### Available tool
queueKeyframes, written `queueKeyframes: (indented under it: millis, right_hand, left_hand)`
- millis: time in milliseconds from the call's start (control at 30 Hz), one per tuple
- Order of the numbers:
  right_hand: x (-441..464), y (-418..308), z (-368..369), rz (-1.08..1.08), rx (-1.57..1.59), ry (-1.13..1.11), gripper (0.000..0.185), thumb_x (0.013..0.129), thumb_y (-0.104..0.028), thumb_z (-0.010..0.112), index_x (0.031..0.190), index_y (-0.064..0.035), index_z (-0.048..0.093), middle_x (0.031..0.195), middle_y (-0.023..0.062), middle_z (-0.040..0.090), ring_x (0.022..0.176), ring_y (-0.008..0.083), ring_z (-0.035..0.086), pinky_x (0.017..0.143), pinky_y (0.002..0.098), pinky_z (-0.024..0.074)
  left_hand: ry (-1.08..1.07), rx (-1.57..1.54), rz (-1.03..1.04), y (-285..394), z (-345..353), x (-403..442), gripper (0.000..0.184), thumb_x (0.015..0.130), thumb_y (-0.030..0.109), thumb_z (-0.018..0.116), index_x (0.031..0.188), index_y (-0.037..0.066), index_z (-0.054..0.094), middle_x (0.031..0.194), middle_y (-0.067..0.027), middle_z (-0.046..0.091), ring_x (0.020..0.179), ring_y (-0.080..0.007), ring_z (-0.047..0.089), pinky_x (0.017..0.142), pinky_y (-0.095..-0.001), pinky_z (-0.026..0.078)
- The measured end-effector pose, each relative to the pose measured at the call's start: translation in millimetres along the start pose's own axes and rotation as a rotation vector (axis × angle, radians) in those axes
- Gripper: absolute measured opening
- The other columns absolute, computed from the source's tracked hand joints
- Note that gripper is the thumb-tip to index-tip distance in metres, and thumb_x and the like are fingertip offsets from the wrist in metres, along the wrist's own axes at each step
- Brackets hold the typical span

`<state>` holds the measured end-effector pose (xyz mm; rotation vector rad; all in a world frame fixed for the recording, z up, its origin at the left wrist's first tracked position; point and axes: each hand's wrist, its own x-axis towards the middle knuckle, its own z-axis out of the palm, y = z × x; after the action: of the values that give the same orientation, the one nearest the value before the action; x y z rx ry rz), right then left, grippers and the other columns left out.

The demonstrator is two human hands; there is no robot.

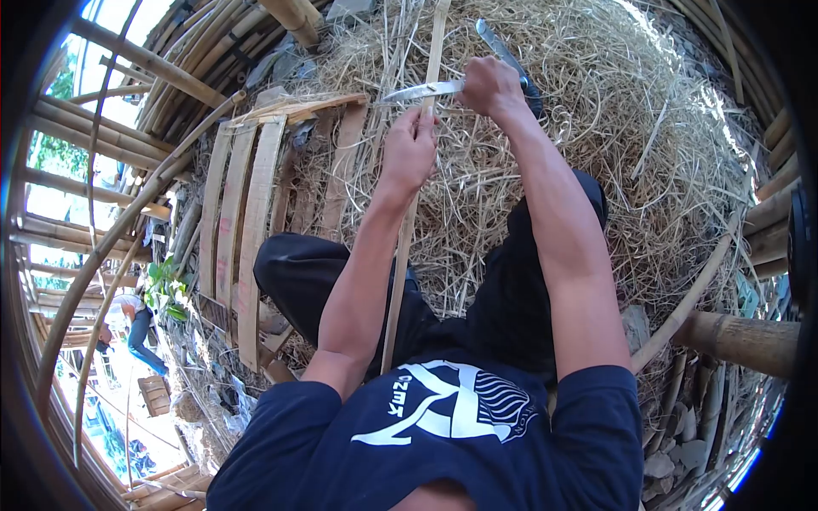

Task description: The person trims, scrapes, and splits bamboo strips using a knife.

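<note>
My left hand (409, 152) is closed around a long, pale bamboo strip (400, 272), which runs from near my chest up past the top of the view. In my right hand (492, 86) is a knife, its handle hidden by the fingers. The knife's blade (411, 92) points left and lies across the strip, just beyond my left fingers. Behind my right hand a second blade (501, 47) rests on the shavings, with a dark handle (532, 95) partly showing beside the wrist.
Dry bamboo shavings (648, 128) cover the ground around my folded legs. To the left stands a slatted wooden crate (251, 196). Bamboo poles (102, 128) form a frame at left, and a thick pole (741, 342) juts in at right. Another person (132, 324) bends over outside.
</note>
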<state>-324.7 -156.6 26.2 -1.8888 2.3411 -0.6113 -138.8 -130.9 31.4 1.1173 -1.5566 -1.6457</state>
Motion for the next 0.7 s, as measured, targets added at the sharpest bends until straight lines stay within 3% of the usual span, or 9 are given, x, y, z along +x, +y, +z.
queueKeyframes:
  millis: [133, 200, 300, 467, 533, 600, 700]
  right_hand:
    - [2, 0, 3, 0.027, 0.006, -0.021, 0.021, 0.075, -0.022, 0.064, 0.079, -0.0024, 0.070, 0.080, 0.0195, 0.069, 0.077, 0.0325, 0.069, 0.072, 0.0402, 0.0552]
    - [3, 7, 20, 0.017, 0.019, 0.030, 0.026, 0.072, -0.027, 0.068, 0.072, -0.0017, 0.069, 0.072, 0.0220, 0.066, 0.069, 0.0340, 0.068, 0.067, 0.0415, 0.0549]
    - [7, 10, 19, -0.127, -0.067, 0.115, 0.024, 0.070, -0.026, 0.068, 0.074, -0.0022, 0.069, 0.075, 0.0203, 0.067, 0.072, 0.0332, 0.068, 0.069, 0.0407, 0.0556]
    - [11, 7, 18, -0.013, 0.017, 0.125, 0.025, 0.069, -0.027, 0.070, 0.076, -0.0038, 0.069, 0.077, 0.0194, 0.067, 0.075, 0.0351, 0.068, 0.070, 0.0436, 0.0547]
    - [5, 1, 12, -0.013, -0.023, 0.114, 0.023, 0.069, -0.026, 0.071, 0.078, -0.0045, 0.070, 0.078, 0.0184, 0.068, 0.076, 0.0349, 0.068, 0.070, 0.0427, 0.0546]
    - [2, -2, -1, -0.008, -0.003, 0.145, 0.022, 0.070, -0.025, 0.070, 0.078, -0.0045, 0.070, 0.078, 0.0180, 0.068, 0.077, 0.0345, 0.068, 0.071, 0.0420, 0.0550]
    - [-7, -7, -1, 0.022, 0.013, 0.164, 0.022, 0.071, -0.025, 0.069, 0.078, -0.0047, 0.071, 0.078, 0.0178, 0.069, 0.077, 0.0337, 0.069, 0.072, 0.0415, 0.0552]
  left_hand:
    - [0.008, 0.109, 0.056, -8, 0, -4, 0.018, 0.101, 0.019, 0.044, 0.092, 0.006, 0.053, 0.059, 0.0038, 0.042, 0.041, -0.0042, 0.036, 0.035, -0.0219, 0.028]
    - [-0.009, 0.024, -0.009, 2, 5, -5, 0.017, 0.101, 0.023, 0.043, 0.101, 0.006, 0.049, 0.061, 0.0069, 0.036, 0.042, -0.0016, 0.030, 0.036, -0.0195, 0.022]
    - [-0.070, -0.040, -0.011, 2, -4, -12, 0.017, 0.102, 0.023, 0.043, 0.103, 0.007, 0.048, 0.060, 0.0073, 0.035, 0.042, -0.0011, 0.030, 0.036, -0.0186, 0.022]
    - [-0.033, 0.050, -0.037, 14, 0, -12, 0.017, 0.102, 0.024, 0.043, 0.104, 0.007, 0.049, 0.061, 0.0067, 0.036, 0.042, -0.0009, 0.030, 0.036, -0.0185, 0.022]
    - [0.007, 0.089, 0.027, 1, -5, -5, 0.018, 0.102, 0.023, 0.043, 0.105, 0.007, 0.049, 0.061, 0.0054, 0.036, 0.041, -0.0012, 0.030, 0.036, -0.0186, 0.023]
    - [-0.147, -0.147, -0.002, 3, -8, 0, 0.018, 0.102, 0.023, 0.043, 0.105, 0.007, 0.050, 0.063, 0.0043, 0.037, 0.042, -0.0013, 0.031, 0.036, -0.0187, 0.023]
    - [-0.134, -0.189, -0.020, 6, -14, 0, 0.024, 0.102, 0.025, 0.041, 0.109, 0.005, 0.051, 0.067, 0.0016, 0.045, 0.046, -0.0034, 0.038, 0.039, -0.0198, 0.032]
